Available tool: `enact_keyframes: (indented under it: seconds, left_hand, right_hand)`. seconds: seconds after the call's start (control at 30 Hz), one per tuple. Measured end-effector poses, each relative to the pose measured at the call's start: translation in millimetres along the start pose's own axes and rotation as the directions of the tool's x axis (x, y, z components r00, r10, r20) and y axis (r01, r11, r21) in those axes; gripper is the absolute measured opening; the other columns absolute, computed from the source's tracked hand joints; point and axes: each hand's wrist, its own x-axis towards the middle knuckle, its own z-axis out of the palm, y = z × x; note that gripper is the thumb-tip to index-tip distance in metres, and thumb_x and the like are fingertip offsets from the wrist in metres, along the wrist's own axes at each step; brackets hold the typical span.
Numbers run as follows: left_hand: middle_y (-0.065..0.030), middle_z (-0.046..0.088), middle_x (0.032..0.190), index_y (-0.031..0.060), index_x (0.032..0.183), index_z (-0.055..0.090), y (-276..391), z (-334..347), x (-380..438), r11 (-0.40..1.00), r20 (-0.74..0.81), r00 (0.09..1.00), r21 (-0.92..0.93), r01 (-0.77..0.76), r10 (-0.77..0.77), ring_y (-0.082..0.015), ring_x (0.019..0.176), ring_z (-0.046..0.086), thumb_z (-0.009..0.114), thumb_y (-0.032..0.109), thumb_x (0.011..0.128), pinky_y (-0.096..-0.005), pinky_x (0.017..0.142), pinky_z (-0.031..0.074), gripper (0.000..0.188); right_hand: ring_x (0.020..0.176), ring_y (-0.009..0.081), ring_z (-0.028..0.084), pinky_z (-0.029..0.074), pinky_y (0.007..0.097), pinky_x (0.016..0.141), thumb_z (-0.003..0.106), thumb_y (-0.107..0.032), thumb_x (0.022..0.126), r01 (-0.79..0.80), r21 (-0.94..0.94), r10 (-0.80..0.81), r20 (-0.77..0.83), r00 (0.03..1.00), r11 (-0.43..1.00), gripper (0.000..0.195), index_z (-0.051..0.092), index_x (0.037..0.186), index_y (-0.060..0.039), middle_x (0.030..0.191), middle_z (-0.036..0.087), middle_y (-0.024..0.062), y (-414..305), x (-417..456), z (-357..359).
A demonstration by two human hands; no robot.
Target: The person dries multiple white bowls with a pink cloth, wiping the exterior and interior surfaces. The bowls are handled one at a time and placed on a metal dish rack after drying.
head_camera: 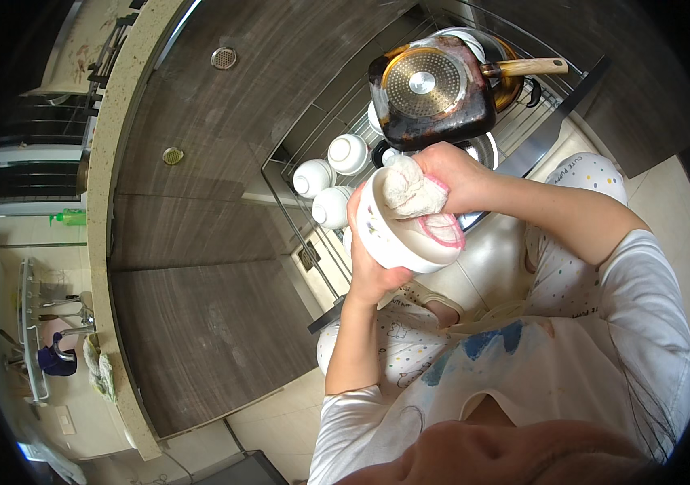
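My left hand (375, 273) grips a white bowl (390, 245) with a small printed motif on its outer wall, tilted so its opening faces right. Bunched in my right hand (451, 173) is a white cloth (408, 188) with pink edging, pressed against the bowl's upper rim and inside. Part of the cloth hangs within the bowl. Just beyond my hands, upturned white bowls (348, 153) sit in a pulled-out wire drawer basket. A square frying pan (433, 91) lies bottom up there, its wooden handle pointing right.
The basket's metal rail (530, 151) runs beside my right forearm. Dark wood-grain cabinet fronts (199, 224) stand to the left under a speckled countertop (102, 242). A green pump bottle (69, 217) and a faucet (72, 333) are farther left. My knees flank the drawer.
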Motion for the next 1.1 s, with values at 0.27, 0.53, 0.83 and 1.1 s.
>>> enact_keyframes:
  seconds: [0.27,0.53,0.83,1.1]
  left_hand:
    - [-0.0221,0.028,0.136,0.0022,0.140,0.008,-0.9,2.4,0.5,0.933,-0.106,0.967,0.306,-0.189,0.231,-0.0326,0.127,0.032,0.084,0.052,0.050,-0.0438,0.103,0.028,0.128]
    - [-0.0217,0.034,0.129,0.0124,0.131,0.024,-10.9,5.8,5.8,0.730,-0.075,0.825,0.515,-0.449,0.561,-0.0353,0.116,0.041,0.089,0.028,0.043,-0.0481,0.095,0.035,0.111]
    - [-0.0135,0.038,0.130,0.0025,0.135,0.020,12.0,12.2,1.4,1.000,0.012,1.000,0.008,0.012,-0.012,-0.0245,0.122,0.039,0.086,0.048,0.044,-0.0383,0.102,0.031,0.121]
    - [-0.0155,0.039,0.136,0.0008,0.136,0.029,-1.2,-7.3,-19.4,0.742,0.242,0.841,-0.395,0.541,-0.484,-0.0265,0.124,0.040,0.070,0.064,0.063,-0.0405,0.103,0.033,0.105]
  right_hand:
    - [0.087,0.0126,0.062,0.047,0.0273,0.080,0.076,-0.018,0.069,-0.267,0.334,0.259,0.070,0.963,0.904,0.032,0.066,0.096,-0.0054,0.090,0.067,0.0059,32.2,-3.5,21.2]
    - [0.083,0.0229,0.065,0.049,0.0308,0.076,0.080,-0.032,0.061,-0.101,0.215,0.096,0.033,0.995,0.971,0.042,0.067,0.092,-0.0078,0.087,0.067,0.0109,24.3,-8.1,24.0]
    - [0.072,0.0209,0.063,0.048,0.0296,0.066,0.076,-0.025,0.064,-0.017,-0.087,0.019,0.028,0.999,0.996,0.028,0.065,0.083,-0.0078,0.078,0.066,0.0097,5.9,1.7,-3.5]
    - [0.064,0.0315,0.061,0.048,0.0371,0.056,0.072,-0.026,0.061,0.239,-0.358,-0.261,-0.015,0.965,0.903,0.026,0.061,0.076,-0.0070,0.069,0.062,0.0117,-13.5,-4.2,-18.3]
